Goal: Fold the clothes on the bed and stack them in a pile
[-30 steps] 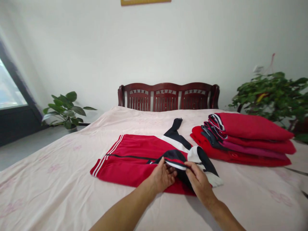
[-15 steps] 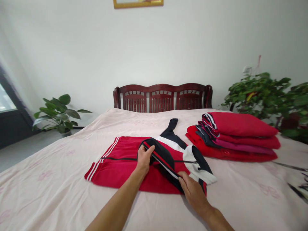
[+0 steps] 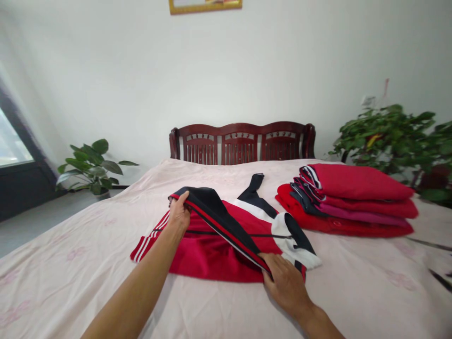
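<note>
A red, navy and white zip-up track jacket (image 3: 208, 263) lies flat on the bed, its striped hem to the left and white collar to the right. My left hand (image 3: 180, 214) is closed on the cuff end of the near sleeve (image 3: 221, 219), lifted a little above the hem. My right hand (image 3: 284, 280) grips the same sleeve near the shoulder. Between my hands the navy sleeve, with its red and white stripe, stretches across the jacket front. The other sleeve (image 3: 251, 188) points away toward the headboard, bent.
A stack of folded red and dark clothes (image 3: 363, 186) sits to the right on the pale pink bedsheet (image 3: 226, 310). Behind the bed stands a dark wooden headboard (image 3: 242, 141). Potted plants are at the left (image 3: 93, 165) and right (image 3: 395, 139).
My left hand has moved left with the sleeve's cuff end, drawing the sleeve out straight toward the hem. My right hand stays near the shoulder. The view has shifted slightly.
</note>
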Action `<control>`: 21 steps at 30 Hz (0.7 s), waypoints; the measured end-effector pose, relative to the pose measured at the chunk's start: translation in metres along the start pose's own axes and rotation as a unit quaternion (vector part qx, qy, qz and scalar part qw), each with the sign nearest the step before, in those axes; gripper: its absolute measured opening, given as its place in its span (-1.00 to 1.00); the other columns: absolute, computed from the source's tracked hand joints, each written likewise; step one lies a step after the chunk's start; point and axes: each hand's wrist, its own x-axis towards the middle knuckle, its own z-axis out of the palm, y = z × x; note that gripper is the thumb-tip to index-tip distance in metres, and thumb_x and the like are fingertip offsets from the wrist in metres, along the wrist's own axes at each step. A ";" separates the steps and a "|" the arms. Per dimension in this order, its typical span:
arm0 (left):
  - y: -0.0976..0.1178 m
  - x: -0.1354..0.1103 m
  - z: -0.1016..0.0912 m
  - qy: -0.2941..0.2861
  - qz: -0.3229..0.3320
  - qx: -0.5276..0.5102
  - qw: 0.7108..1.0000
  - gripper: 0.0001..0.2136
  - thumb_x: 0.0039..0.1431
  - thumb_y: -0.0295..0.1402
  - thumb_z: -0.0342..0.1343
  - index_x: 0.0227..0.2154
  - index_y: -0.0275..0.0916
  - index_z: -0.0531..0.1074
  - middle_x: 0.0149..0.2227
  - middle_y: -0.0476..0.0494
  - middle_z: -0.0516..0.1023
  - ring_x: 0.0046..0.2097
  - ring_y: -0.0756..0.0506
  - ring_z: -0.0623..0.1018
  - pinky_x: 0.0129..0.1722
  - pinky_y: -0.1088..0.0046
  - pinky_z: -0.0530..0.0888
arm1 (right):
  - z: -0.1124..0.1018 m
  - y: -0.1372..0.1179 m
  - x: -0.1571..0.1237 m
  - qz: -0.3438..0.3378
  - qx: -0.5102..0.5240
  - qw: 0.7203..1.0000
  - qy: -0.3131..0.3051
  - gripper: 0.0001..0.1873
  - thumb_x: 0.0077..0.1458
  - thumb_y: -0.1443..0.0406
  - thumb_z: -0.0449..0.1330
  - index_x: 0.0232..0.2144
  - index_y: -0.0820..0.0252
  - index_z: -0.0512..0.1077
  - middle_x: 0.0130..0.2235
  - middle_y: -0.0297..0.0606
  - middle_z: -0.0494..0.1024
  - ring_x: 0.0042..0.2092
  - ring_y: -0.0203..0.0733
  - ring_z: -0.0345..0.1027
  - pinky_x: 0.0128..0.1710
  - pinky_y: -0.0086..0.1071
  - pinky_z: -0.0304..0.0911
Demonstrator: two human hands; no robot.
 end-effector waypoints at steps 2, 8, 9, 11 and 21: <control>0.025 0.001 -0.014 0.004 0.017 -0.027 0.999 -0.90 0.12 -0.52 0.11 -0.31 -0.25 0.47 -0.42 0.03 0.63 -0.37 0.04 0.61 -0.23 0.53 0.56 | -0.004 0.004 0.001 0.012 -0.027 1.000 0.002 -0.59 0.03 0.50 0.07 -0.07 0.14 0.44 -0.13 -0.21 0.57 -0.08 -0.08 0.43 -0.06 -0.22 0.31; 0.056 -0.011 -0.120 0.098 0.005 0.086 0.992 -0.87 0.09 -0.55 0.06 -0.36 -0.23 0.46 -0.48 0.06 0.59 -0.45 0.02 0.59 -0.41 0.57 0.57 | -0.014 0.027 0.001 0.077 -0.078 0.994 0.012 -0.46 -0.08 0.51 0.06 -0.01 0.13 0.41 -0.02 -0.21 0.55 0.01 -0.06 0.40 -0.11 -0.26 0.34; 0.056 -0.015 -0.143 0.117 -0.024 0.161 0.980 -0.88 0.06 -0.57 0.10 -0.39 -0.23 0.44 -0.55 0.09 0.55 -0.54 0.05 0.54 -0.54 0.63 0.51 | -0.015 0.030 0.001 0.087 -0.080 0.993 0.012 -0.44 -0.10 0.52 0.05 -0.01 0.13 0.40 -0.02 -0.22 0.55 0.01 -0.06 0.40 -0.13 -0.28 0.34; 0.055 -0.023 -0.181 0.125 -0.073 0.230 0.962 -0.87 -0.03 -0.60 0.17 -0.44 -0.26 0.41 -0.60 0.07 0.50 -0.66 0.06 0.44 -0.72 0.65 0.38 | -0.017 0.033 0.002 0.103 -0.082 0.991 0.012 -0.41 -0.12 0.52 0.05 0.00 0.13 0.40 -0.04 -0.23 0.56 -0.02 -0.08 0.43 -0.17 -0.31 0.35; 0.082 -0.025 -0.222 0.093 -0.159 0.364 0.913 -0.75 -0.12 -0.40 0.38 -0.45 -0.25 0.37 -0.58 0.04 0.47 -0.61 0.05 0.45 -0.65 0.60 0.45 | -0.042 0.048 -0.013 -0.036 -0.107 0.994 0.005 -0.21 -0.21 0.50 0.08 0.16 0.09 0.33 0.06 -0.22 0.51 0.05 -0.03 0.38 0.09 -0.14 0.24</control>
